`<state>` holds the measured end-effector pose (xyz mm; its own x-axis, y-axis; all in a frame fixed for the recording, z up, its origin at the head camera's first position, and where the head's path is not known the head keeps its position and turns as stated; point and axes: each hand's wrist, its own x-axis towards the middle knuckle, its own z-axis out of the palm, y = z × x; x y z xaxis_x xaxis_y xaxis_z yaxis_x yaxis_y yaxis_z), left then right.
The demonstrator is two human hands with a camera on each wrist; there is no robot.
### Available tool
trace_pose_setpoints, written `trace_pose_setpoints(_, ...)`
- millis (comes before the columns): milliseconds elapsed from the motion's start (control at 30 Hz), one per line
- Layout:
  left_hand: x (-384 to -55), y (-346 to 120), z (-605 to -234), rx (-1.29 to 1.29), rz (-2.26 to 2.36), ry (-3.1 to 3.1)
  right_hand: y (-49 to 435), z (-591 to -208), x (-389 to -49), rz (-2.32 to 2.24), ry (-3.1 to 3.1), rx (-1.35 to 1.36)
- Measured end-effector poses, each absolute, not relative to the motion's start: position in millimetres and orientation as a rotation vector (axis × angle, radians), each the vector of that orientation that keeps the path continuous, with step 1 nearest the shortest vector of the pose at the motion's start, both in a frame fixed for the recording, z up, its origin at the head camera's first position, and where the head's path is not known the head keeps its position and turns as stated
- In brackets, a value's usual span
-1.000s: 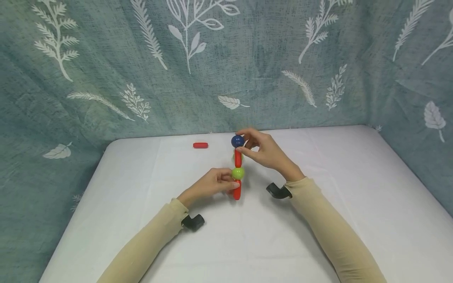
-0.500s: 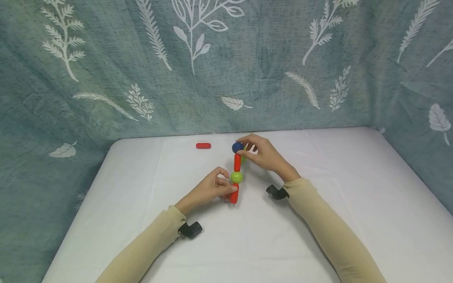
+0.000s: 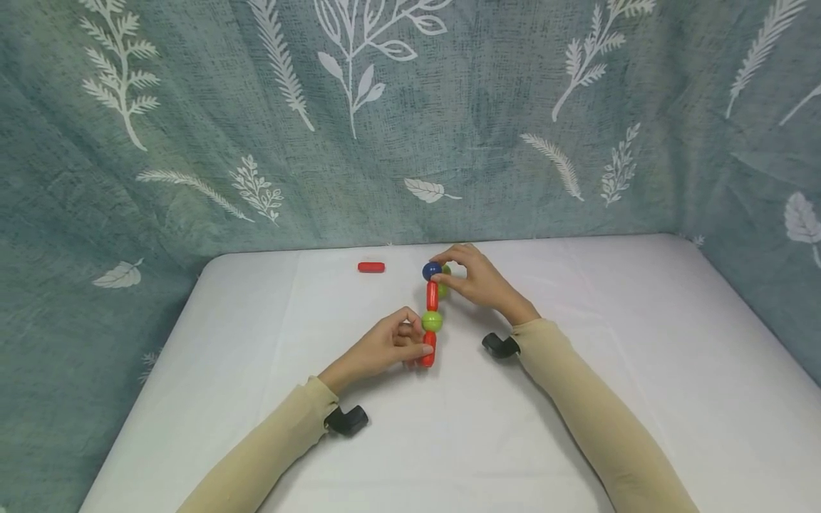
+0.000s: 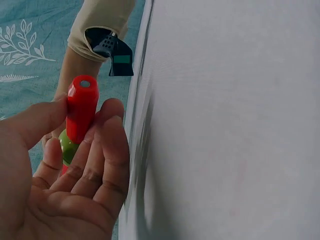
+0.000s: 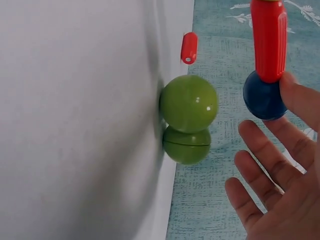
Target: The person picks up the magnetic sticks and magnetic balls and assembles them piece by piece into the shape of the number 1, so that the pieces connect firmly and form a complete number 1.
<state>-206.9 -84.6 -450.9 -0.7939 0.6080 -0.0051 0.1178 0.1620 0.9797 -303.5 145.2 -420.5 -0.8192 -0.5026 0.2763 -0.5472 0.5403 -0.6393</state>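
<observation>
A short chain hangs above the table between both hands in the head view: a blue ball [image 3: 430,271], a red rod [image 3: 432,297], a green ball [image 3: 432,321] and a nearer red rod [image 3: 430,340]. My left hand [image 3: 388,343] pinches the nearer rod between thumb and fingers. A metal disc shows in that red rod's free end [image 4: 83,107] in the left wrist view. My right hand [image 3: 477,278] pinches the blue ball [image 5: 264,99] at the far end, its other fingers spread below. The right wrist view shows the ball touching the ribbed far rod [image 5: 270,42].
Two more green balls, one [image 5: 189,103] touching the other [image 5: 186,146], lie on the white table [image 3: 551,442] behind the chain. A loose red rod [image 3: 371,267] lies near the back edge. Patterned green cloth [image 3: 359,178] hangs behind. Black wrist devices [image 3: 346,420] protrude under the sleeves.
The chain and right hand have come down slightly in the head view. My left fingers have left the green ball, keeping the pinch on the nearer rod. The camera view has shifted a little.
</observation>
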Motion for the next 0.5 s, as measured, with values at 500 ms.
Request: trace_pose_setpoints(500,-210.9,-85.8,-457.1,0.736,1.587,2.184,137.1,-431.5,-324.3,1.126,-2.747,0.991)
